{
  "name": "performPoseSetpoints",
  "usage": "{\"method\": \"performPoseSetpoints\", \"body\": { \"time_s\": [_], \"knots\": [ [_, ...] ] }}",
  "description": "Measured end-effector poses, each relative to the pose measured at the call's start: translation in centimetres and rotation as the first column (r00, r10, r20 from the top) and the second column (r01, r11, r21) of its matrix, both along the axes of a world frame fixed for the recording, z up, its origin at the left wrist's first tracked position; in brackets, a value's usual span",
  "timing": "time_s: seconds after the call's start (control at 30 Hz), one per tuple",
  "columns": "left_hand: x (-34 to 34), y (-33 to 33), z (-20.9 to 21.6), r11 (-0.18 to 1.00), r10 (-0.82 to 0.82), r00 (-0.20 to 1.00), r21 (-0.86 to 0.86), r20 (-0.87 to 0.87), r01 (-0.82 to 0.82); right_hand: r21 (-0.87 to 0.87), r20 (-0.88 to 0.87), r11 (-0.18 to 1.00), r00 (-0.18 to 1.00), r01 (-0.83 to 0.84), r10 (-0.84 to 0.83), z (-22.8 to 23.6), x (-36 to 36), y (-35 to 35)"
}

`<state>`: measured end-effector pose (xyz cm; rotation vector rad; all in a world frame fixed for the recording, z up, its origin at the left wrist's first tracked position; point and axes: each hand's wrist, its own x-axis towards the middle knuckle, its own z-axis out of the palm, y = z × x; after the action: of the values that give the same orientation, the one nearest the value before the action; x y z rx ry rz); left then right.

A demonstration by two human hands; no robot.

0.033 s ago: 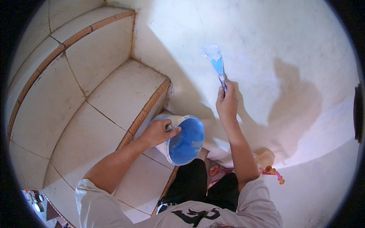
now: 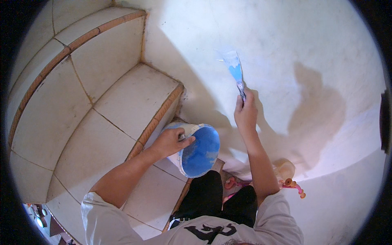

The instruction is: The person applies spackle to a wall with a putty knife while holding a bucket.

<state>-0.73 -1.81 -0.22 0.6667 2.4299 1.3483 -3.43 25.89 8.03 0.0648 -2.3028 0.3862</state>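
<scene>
My right hand (image 2: 246,113) is closed round the handle of a putty knife (image 2: 235,69) with a blue, paste-smeared blade. Its blade tip rests at or very near the pale wall (image 2: 269,45), beside a small whitish wet patch. Tilted in front of me is a bucket (image 2: 200,151), white outside and blue inside, with dried smears. My left hand (image 2: 172,143) grips its rim, thumb over the edge and fingers behind; something small and greyish shows between them. How much paste lies in the bucket I cannot tell.
Tiled stairs (image 2: 122,98) with brown-edged treads rise on the left and meet the wall. Below my right forearm, a pink object with orange knobs (image 2: 290,183) stands close to the wall near a pale rounded container (image 2: 284,168). Shadows fall across the wall on the right.
My right hand and the putty knife have shifted slightly down and to the right along the wall. The left hand and bucket have hardly moved.
</scene>
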Motion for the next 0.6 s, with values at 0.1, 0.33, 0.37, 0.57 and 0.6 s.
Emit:
{"method": "performPoseSetpoints", "body": {
  "time_s": [0.1, 0.33, 0.37, 0.57, 0.6],
  "knots": [
    [-0.3, 0.4, -0.8, 0.999, -0.025, 1.000, 0.048, 0.017, 0.024, -0.023, 0.013, 0.998, 0.998, 0.054, -0.054, -0.7, 2.7, 1.4],
    [-0.2, 0.7, -0.2, 1.000, -0.009, 1.000, 0.011, -0.010, 0.009, 0.068, 0.028, 0.996, 0.998, -0.054, 0.052, -0.3, 2.8, -2.2],
    [-0.2, 0.6, -0.2, 1.000, -0.001, 1.000, 0.025, 0.022, 0.001, 0.084, 0.054, 0.995, 0.997, -0.059, 0.055, 0.3, 1.9, -3.0],
    [-0.3, 0.5, -0.4, 1.000, 0.010, 0.999, 0.022, 0.039, -0.011, 0.130, 0.085, 0.991, 0.996, 0.007, -0.019, 1.8, -0.1, -2.9],
    [-0.3, 0.5, -0.2, 1.000, 0.012, 0.999, 0.007, 0.044, -0.012, 0.126, 0.091, 0.992, 0.995, 0.030, -0.042, 1.8, 0.3, -2.2]
  ]
}}
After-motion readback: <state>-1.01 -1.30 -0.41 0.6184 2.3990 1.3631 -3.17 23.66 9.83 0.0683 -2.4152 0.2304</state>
